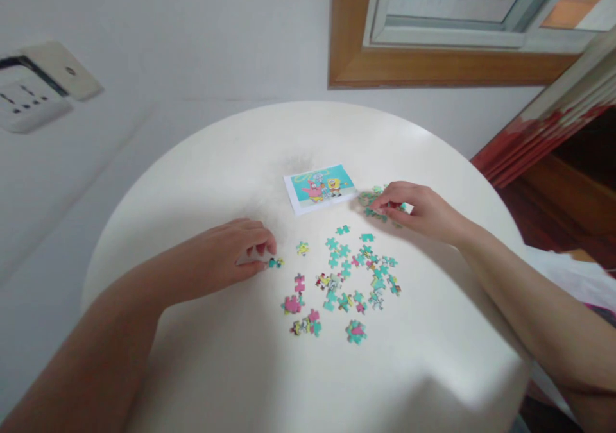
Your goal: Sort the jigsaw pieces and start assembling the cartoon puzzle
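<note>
My left hand [240, 250] rests on the round white table [202, 163] with its fingers curled around a small white object; a little jigsaw piece [276, 263] lies at its fingertips. My right hand [414, 208] reaches to the table's right side, fingers pressed down on a cluster of teal jigsaw pieces [373, 202]. Between the hands, several loose teal and pink jigsaw pieces [346, 279] lie scattered. A small reference picture card [319, 188] with cartoon figures on a teal ground lies beyond them.
A white wall rises behind the table, with a white socket plate [33, 90] at the left. A wood-framed window [452, 29] is at the upper right. A red and white curtain [553, 131] hangs at the right, above a dark wooden floor.
</note>
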A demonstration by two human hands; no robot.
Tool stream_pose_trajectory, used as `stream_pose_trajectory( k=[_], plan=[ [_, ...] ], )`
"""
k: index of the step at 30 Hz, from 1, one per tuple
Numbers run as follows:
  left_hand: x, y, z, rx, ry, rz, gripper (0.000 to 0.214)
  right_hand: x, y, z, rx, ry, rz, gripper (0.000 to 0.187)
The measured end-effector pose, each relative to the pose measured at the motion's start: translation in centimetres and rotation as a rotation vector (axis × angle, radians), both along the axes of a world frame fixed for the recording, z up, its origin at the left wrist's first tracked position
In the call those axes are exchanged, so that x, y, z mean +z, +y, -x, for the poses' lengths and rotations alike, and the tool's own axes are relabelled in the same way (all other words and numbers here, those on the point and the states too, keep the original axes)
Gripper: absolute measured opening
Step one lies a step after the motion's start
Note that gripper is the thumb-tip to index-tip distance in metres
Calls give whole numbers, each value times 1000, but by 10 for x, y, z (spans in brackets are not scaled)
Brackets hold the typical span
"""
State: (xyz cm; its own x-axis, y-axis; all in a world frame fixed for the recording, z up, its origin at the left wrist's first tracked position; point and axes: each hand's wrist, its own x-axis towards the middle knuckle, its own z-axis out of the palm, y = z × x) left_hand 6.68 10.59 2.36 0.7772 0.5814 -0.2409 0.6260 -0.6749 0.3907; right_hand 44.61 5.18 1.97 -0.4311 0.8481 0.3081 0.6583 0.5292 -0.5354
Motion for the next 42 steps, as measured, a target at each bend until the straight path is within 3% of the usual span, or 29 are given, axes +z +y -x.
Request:
stream_pose_trajectory(
  k=[25,29,34,38,42],
  plan=[
    [-2,-13,-20,-97,-104,-24,12,2,-4,3,47,27,38,20],
    [2,-20,-28,-110,-170,-61,15,8,-14,20,185,44,81,18],
    [5,-29,-37,-185,-176,-22,11,4,-37,62,452,-33,74,18],
    [5,-31,-41,-187,-171,-7,8,-6,-50,82,442,-191,-13,26],
    [6,-30,-41,-185,-171,-25,8,-7,-54,85,419,-299,-31,25]
  ],
)
